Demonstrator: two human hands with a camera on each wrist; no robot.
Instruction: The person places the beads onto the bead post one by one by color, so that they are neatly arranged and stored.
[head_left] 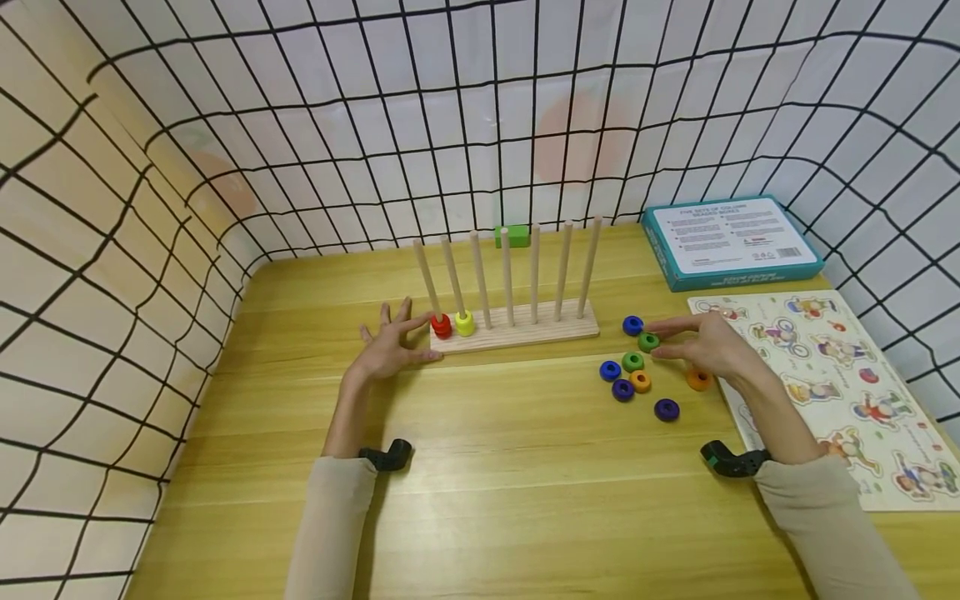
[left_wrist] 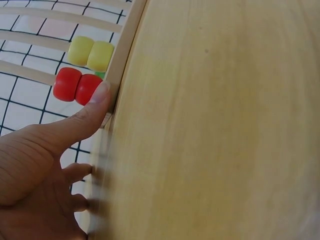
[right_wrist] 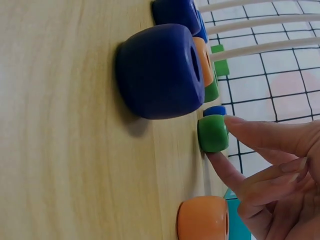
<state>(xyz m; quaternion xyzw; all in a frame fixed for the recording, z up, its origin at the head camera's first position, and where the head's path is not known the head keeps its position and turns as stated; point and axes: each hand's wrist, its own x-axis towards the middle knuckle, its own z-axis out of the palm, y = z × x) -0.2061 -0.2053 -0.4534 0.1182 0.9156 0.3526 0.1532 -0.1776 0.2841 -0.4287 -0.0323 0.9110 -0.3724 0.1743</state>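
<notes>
A wooden peg board (head_left: 517, 333) with several upright pegs lies on the table. Two red beads (left_wrist: 77, 86) are stacked on its leftmost peg, and two yellow beads (left_wrist: 91, 53) on the peg beside that. My left hand (head_left: 386, 350) is spread at the board's left end, its thumb touching the base near the lower red bead. To the right of the board, my right hand (head_left: 708, 343) pinches a green bead (right_wrist: 213, 133) between thumb and a finger, low at the table. A blue bead (head_left: 633, 325) lies just beyond that green bead.
Around the right hand lie loose beads: another green bead (head_left: 633, 361), orange beads (head_left: 699, 380) and dark blue ones (head_left: 667, 409). A picture board (head_left: 825, 392) and a teal box (head_left: 735, 242) are at the right. Behind the pegs sits a green block (head_left: 512, 237), with black wire mesh (head_left: 450, 125) beyond.
</notes>
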